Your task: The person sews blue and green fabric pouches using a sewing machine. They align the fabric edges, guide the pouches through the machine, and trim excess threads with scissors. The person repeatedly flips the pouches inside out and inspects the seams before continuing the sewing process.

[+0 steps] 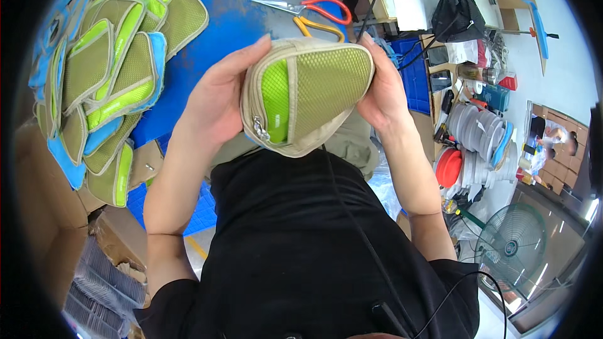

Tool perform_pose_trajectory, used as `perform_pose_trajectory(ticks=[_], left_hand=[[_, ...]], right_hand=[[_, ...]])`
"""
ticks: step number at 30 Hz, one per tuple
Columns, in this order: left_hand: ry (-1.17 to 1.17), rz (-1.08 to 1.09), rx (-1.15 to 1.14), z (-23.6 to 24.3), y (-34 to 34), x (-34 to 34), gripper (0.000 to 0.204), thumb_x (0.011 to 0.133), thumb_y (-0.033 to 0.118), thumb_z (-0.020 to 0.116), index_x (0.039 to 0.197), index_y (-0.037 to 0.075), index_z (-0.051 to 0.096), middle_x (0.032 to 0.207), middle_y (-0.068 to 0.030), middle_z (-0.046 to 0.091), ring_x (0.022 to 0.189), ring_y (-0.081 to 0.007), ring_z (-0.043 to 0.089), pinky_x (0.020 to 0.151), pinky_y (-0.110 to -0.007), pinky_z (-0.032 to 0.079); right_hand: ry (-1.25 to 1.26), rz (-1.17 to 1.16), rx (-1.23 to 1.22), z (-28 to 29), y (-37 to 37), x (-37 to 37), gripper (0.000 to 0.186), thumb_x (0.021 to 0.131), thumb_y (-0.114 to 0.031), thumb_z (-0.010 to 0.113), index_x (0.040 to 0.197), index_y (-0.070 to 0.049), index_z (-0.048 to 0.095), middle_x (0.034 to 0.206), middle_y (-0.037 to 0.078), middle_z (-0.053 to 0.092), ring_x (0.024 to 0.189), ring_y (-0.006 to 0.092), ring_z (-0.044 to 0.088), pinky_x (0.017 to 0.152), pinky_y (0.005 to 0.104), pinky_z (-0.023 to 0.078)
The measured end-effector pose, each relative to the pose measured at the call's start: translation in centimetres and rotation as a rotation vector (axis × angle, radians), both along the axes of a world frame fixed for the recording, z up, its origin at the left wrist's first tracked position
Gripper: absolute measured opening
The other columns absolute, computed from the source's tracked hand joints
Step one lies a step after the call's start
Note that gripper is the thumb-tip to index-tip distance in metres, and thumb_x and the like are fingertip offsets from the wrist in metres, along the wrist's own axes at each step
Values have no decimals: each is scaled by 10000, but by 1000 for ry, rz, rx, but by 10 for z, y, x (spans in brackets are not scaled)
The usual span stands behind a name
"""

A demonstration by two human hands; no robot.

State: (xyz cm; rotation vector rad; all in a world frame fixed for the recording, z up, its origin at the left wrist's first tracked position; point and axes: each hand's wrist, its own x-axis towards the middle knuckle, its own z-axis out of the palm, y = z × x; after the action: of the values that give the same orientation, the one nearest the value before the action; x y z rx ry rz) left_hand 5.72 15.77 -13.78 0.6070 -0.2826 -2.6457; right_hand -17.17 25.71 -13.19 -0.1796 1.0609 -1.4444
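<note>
Olive-and-lime mesh panels [88, 66] lie heaped on the blue worktop [180, 78]; fingers of your left hand [220, 97] grasp the zippered pouch [320, 91] in front of you — scissors [295, 8] beyond — and those of your right hand [384, 91] grasp its right side.

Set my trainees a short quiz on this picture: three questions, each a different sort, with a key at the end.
1. True or false: the green and tan pouch is held by the right hand alone.
2. Which tool lies on the blue table beyond the pouch?
A) hammer
B) scissors
C) screwdriver
3. Fill in: the zip pull is nearer the person's ____ hand.

Key: 1. False, the left hand holds it too. 2. B. 3. left.
</note>
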Motion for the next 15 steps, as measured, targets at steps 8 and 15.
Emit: perform_pose_trajectory(ticks=[8, 15], left_hand=[[3, 1, 77, -13, -11, 0, 367, 1065, 284, 541, 1223, -26, 658, 1146, -126, 729, 1025, -207, 718, 912, -364, 590], [209, -22, 0, -28, -32, 5, 421, 1085, 297, 465, 1319, -24, 605, 1255, -140, 694, 1121, -248, 688, 977, -393, 562]], right_hand=[[-34, -42, 39, 6, 2, 7, 367, 1068, -343, 535, 1230, -42, 668, 1149, 82, 729, 1055, 177, 696, 920, 326, 567], [-91, 127, -83, 9, -3, -9, 436, 1077, -349, 479, 1330, -17, 605, 1300, 115, 676, 1197, 218, 652, 1021, 401, 536]])
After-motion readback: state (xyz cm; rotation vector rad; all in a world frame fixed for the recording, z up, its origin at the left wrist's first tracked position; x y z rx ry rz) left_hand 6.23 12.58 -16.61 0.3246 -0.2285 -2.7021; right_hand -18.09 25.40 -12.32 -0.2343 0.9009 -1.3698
